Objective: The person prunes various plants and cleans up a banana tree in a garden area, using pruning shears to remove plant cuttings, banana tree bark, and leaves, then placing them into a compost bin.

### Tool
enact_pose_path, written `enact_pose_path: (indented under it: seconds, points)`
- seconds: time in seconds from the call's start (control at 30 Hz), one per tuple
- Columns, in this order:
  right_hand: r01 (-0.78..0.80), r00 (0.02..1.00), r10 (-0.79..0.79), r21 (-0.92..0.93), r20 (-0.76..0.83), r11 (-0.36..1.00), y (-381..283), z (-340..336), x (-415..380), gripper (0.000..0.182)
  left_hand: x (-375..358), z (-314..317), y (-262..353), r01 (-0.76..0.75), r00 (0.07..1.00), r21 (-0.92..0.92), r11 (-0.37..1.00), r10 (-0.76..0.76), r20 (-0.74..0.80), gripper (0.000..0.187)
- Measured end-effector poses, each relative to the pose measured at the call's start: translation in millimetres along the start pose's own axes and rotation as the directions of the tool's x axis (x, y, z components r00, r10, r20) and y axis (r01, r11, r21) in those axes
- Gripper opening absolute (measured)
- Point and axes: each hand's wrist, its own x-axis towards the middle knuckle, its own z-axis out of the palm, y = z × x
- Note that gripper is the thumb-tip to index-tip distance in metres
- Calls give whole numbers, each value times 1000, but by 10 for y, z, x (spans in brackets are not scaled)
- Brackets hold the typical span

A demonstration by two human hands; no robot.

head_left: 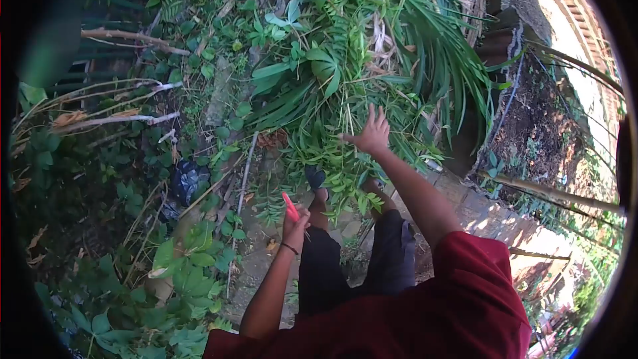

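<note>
My left hand (294, 226) is closed around a red-handled tool (290, 207) whose handle end points up and away from me. The rest of the tool is mostly hidden by my fingers, so its kind does not show. My right hand (373, 135) reaches forward with its fingers spread, over or against a heap of cut green branches and leaves (339, 153). I see nothing held in it. Long strap-like leaves (452, 53) lie at the far side of the heap. Leafy stems hang close over my feet and partly cover them.
A dark plastic bag (191, 181) lies among plants on the left. Bare sticks (119, 119) stick out at the left edge, and a thin pole (247, 173) leans near my left side. On the right, a branch (558, 193) crosses beside a rough-edged wall or sheet (508, 80).
</note>
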Motion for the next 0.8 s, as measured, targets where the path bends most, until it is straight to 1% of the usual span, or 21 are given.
enact_pose_path:
  seconds: [0.07, 0.1, 0.17, 0.2, 0.27, 0.3, 0.33, 0.37, 0.4, 0.43, 0.47, 0.5, 0.53, 0.6, 0.63, 0.67, 0.73, 0.77, 0.8]
  points:
    - [-130, 991, 132, -47, 24, 990, -7, 264, 590, 147, 139, 184, -439, -16, 1000, 13, 1000, 16, 15, 42]
    - [-182, 981, 185, -49, 67, 982, 23, 423, 782, 149, 180, 219, -626, 4, 1000, 12, 1000, -4, 2, 42]
    - [-261, 955, 264, -41, 135, 965, 85, 712, 1103, 153, 291, 310, -911, 98, 980, -84, 992, -82, 181, 42]
    - [-292, 941, 293, -29, 168, 956, 127, 883, 1230, 155, 317, 363, -964, 113, 981, -94, 989, -96, 168, 42]
    - [-321, 927, 318, -18, 198, 947, 180, 1206, 1497, 156, 305, 428, -860, -18, 974, 130, 991, -12, 226, 48]
    - [-342, 921, 331, 19, 204, 940, 180, 1308, 1643, 157, 358, 456, -725, -17, 970, 169, 986, -25, 243, 46]
    - [-366, 914, 346, 58, 213, 929, 167, 1438, 1737, 158, 453, 402, -735, -10, 971, 172, 985, -31, 238, 46]
    - [-344, 933, 332, 72, 137, 936, 138, 1577, 1810, 158, 556, 348, -734, -21, 973, 196, 980, -24, 227, 45]
    - [-347, 931, 334, 69, 148, 935, 53, 1725, 1854, 158, 642, 256, -757, -27, 977, 222, 975, -21, 213, 44]
    - [-347, 933, 327, 136, 148, 928, -79, 1885, 1896, 157, 735, 135, -807, -15, 978, 227, 974, -33, 204, 44]
    - [-344, 937, 320, 199, 141, 918, -222, 1987, 1966, 156, 844, 50, -829, -36, 984, 197, 980, 0, 181, 44]
    - [-344, 936, 323, 168, 141, 924, -291, 2208, 2084, 154, 914, -34, -879, -53, 987, 168, 984, 26, 159, 44]
    - [-434, 892, 389, 194, 231, 880, -412, 2205, 2158, 150, 957, -104, -860, -39, 988, 172, 984, 12, 157, 44]
    - [-486, 866, 498, 296, 39, 822, -556, 2363, 2336, 148, 1049, -211, -780, 58, 994, 68, 996, -64, 88, 44]
    - [-526, 843, 535, 277, 51, 804, -600, 2388, 2459, 144, 1077, -276, -733, 90, 991, 79, 993, -97, 91, 45]
    - [-526, 844, 534, 273, 51, 805, -656, 2444, 2563, 144, 1125, -329, -710, 92, 991, 76, 993, -99, 90, 45]
    - [-550, 833, 550, 171, 52, 817, -761, 2547, 2621, 139, 1171, -422, -714, 148, 986, -19, 989, -146, 82, 44]
    - [-537, 843, 531, 117, 85, 835, -793, 2556, 2614, 134, 1195, -428, -726, 155, 985, -22, 988, -153, 81, 44]
    - [-538, 843, 530, 112, 90, 836, -830, 2659, 2607, 134, 1220, -418, -730, 146, 987, -44, 988, -142, 79, 44]
